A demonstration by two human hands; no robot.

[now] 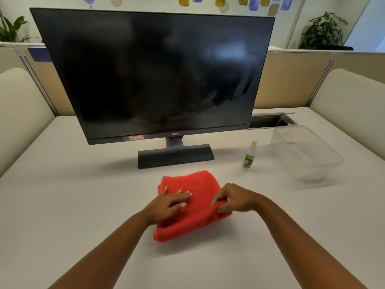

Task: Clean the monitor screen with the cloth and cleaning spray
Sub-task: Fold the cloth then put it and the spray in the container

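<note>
A large black monitor (154, 74) stands on its stand at the back of the table, screen dark with faint smears on its right half. In front of the stand lies a folded red cloth (200, 184). My left hand (166, 205) rests flat on the cloth's left part, fingers spread. My right hand (233, 200) pinches the cloth's right edge between thumb and fingers. A small spray bottle (249, 156) with a green label and white nozzle stands upright to the right of the stand, apart from both hands.
A clear plastic container (325, 153) sits at the right, beyond the bottle. The pale table (73, 205) is flanked by cream padded dividers. A cable slot (268, 120) opens behind the monitor's right corner. Plants stand beyond the partition.
</note>
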